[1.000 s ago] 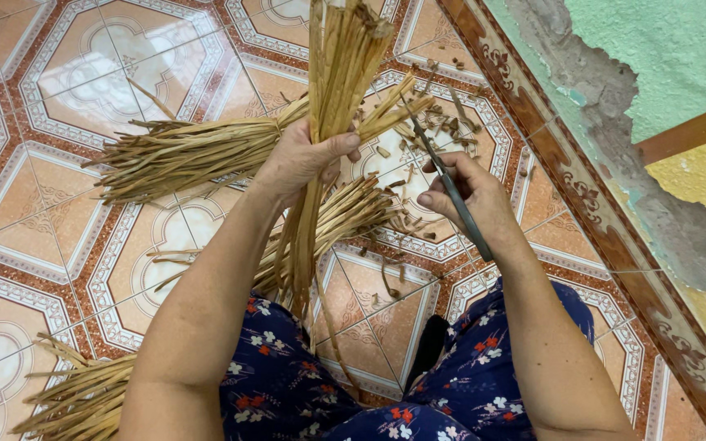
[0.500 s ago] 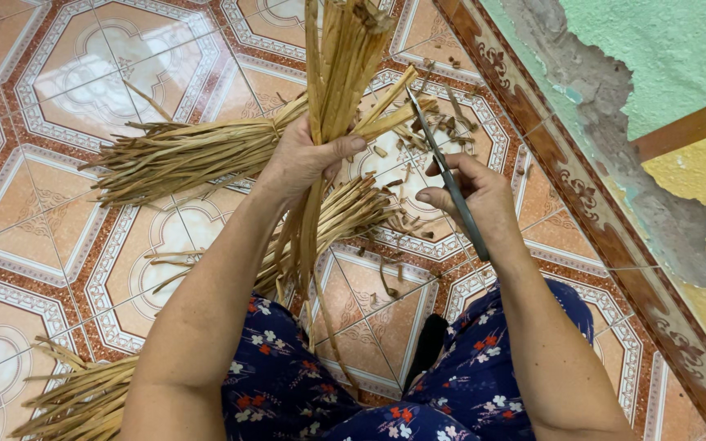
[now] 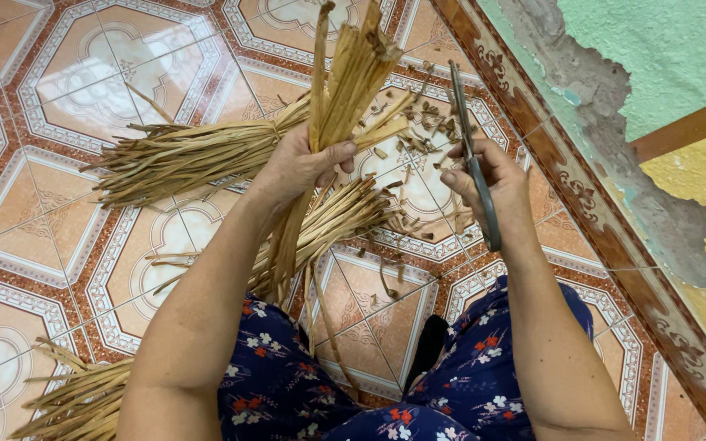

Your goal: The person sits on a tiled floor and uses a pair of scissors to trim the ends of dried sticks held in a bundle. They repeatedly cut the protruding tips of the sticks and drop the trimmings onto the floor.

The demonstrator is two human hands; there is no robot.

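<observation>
My left hand (image 3: 300, 167) grips a bundle of long dry straw-coloured strips (image 3: 345, 77), holding it upright so its cut top ends point away from me. My right hand (image 3: 484, 180) holds a pair of dark metal scissors (image 3: 471, 155), blades pointing up, a short way to the right of the bundle's top. The blades look closed and do not touch the strips. Small cut scraps (image 3: 422, 131) lie on the floor between both hands.
A tied bundle of strips (image 3: 181, 155) lies on the patterned tiled floor (image 3: 59, 73) to the left, another (image 3: 345, 216) under my hands, and a third (image 3: 75, 400) at the lower left. A peeling green and yellow wall (image 3: 655, 73) runs along the right. My lap in flowered fabric (image 3: 288, 392) is below.
My left hand has tilted the held bundle slightly to the right. My right hand with the scissors has shifted a little away from the bundle's top.
</observation>
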